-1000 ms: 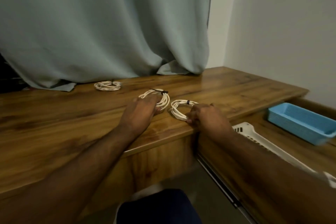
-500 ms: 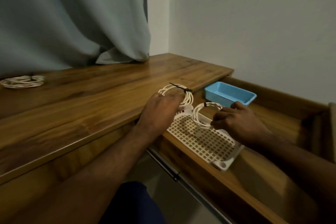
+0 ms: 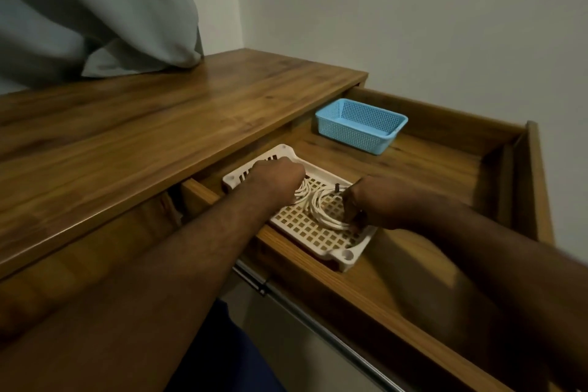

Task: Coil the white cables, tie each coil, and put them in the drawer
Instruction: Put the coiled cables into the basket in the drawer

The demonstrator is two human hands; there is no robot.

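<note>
The wooden drawer (image 3: 423, 162) stands pulled out on the right of the desk. A white lattice tray (image 3: 296, 226) lies inside it near the front. Two coiled white cables lie in that tray. My left hand (image 3: 276, 173) holds the left coil (image 3: 302, 192), which it mostly hides. My right hand (image 3: 366, 200) pinches the right coil (image 3: 321, 213) at its far side, next to the black tie (image 3: 336, 187) that stands up from it. Both hands are low inside the tray.
A light blue mesh basket (image 3: 359, 124) sits at the back of the drawer. The desk top (image 3: 159, 124) runs to the left, with a grey-green curtain (image 3: 95, 9) draped onto its back edge. The drawer's metal rail (image 3: 318, 318) runs below its front.
Both hands carried their coils off the desk edge, over the drawer and down into the white tray. The view swung right, and the third coil on the desk has gone out of frame.
</note>
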